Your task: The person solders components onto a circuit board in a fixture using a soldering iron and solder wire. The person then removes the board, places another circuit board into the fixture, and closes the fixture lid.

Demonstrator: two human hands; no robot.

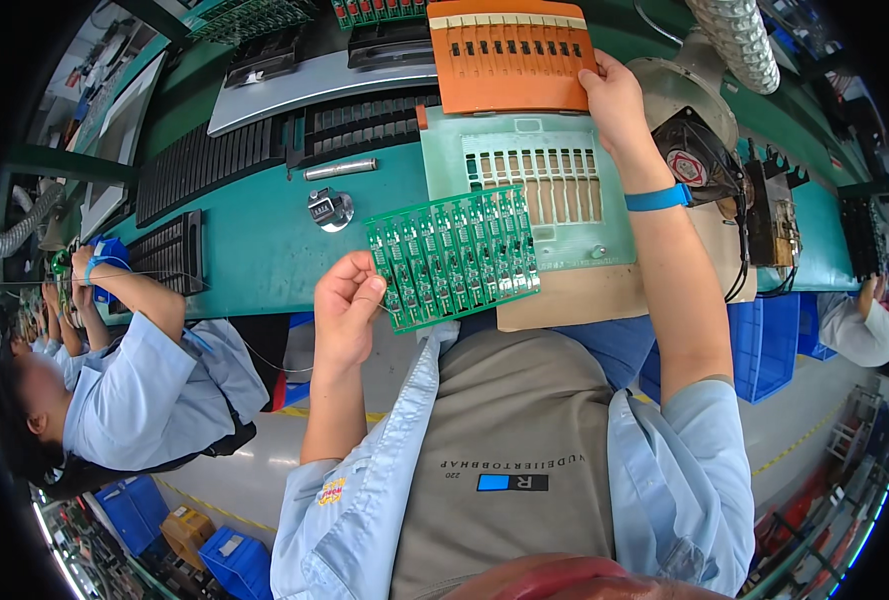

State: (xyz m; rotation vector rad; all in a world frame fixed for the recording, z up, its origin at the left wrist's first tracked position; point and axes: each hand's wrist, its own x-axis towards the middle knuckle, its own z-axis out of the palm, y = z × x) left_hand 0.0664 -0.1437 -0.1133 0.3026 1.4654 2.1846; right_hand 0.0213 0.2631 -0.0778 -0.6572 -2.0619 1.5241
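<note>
My left hand (346, 310) pinches the lower left corner of a green circuit board panel (454, 255), which is tilted up above the bench edge. Rows of small parts cover the panel. With my right hand (612, 100) I grip the right edge of an orange board-like plate (509, 75) that has a row of dark slots. Below that plate lies a pale green translucent fixture plate (449, 150) with slotted openings, partly hidden behind the circuit board panel. A blue band circles my right wrist.
A tally counter (330, 209) and a metal rod (340, 169) lie on the green bench (254, 235). Black slotted racks (209, 165) stand at the left. To the right are a fan (692, 160) and a hose (734, 40). A co-worker (154, 370) sits at the left.
</note>
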